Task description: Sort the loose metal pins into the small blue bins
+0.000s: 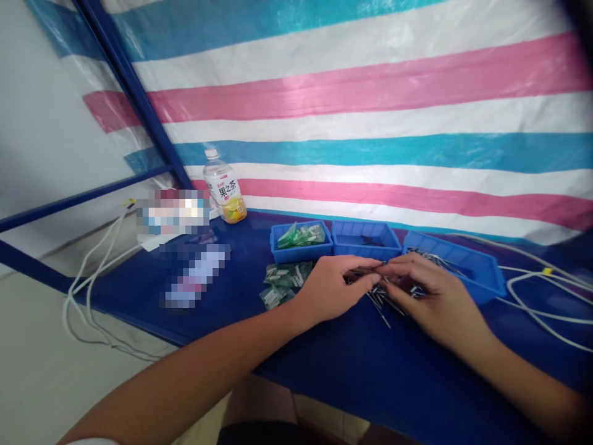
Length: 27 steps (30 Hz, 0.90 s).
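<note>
My left hand (331,287) and my right hand (428,293) meet above a loose pile of thin metal rods (380,309) on the blue table. Thumb and fingers of the left are closed around a few dark, thin metal rods (353,276), partly hidden by the hand. The right pinches at the same spot, its fingertips touching the left's; a small shiny end shows between them, too small to make out fully. Beside the left hand lie small clear bags of short metal pins (280,284).
Three blue bins line the back: one with green-tinted bags (301,253), a middle bin (365,250) with a few dark pieces, a right bin (486,272) with rods. A drink bottle (226,188) stands back left. White cables (532,309) run at the right; others (88,303) hang left.
</note>
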Each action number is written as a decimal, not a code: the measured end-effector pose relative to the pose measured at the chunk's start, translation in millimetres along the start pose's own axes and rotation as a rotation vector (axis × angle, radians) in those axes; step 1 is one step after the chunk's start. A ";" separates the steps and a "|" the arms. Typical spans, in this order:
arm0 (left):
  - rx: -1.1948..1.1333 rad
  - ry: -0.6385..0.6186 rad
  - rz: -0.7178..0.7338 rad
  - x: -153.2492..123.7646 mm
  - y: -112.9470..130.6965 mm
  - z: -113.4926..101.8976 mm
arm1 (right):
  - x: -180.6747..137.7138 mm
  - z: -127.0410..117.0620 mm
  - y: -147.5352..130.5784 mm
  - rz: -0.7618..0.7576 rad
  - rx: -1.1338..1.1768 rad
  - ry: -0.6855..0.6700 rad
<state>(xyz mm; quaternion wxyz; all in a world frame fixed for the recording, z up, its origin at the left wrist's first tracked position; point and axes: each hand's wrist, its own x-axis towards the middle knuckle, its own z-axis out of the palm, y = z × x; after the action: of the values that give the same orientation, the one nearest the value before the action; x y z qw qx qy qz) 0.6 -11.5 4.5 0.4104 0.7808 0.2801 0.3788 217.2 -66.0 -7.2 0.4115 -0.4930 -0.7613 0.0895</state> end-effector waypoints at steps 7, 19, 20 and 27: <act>-0.166 0.087 -0.059 3.5 -11.3 -2.2 | -5.7 2.2 -2.7 0.090 0.063 -0.053; -0.001 0.041 -0.036 2.3 -7.7 -2.9 | -2.6 0.5 0.3 0.065 0.107 -0.097; 0.009 0.029 -0.022 2.5 -8.4 -2.8 | -2.7 0.3 0.5 0.068 0.099 -0.099; 0.225 0.005 0.134 2.3 -8.9 -6.5 | 6.1 -20.4 6.4 -0.028 -0.235 0.070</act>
<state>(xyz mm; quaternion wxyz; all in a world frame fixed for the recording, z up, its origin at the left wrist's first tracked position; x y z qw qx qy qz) -4.6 -2.5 0.1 0.2935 0.8378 0.2691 0.3736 235.1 -63.4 5.8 0.3784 -0.5301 -0.7585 -0.0232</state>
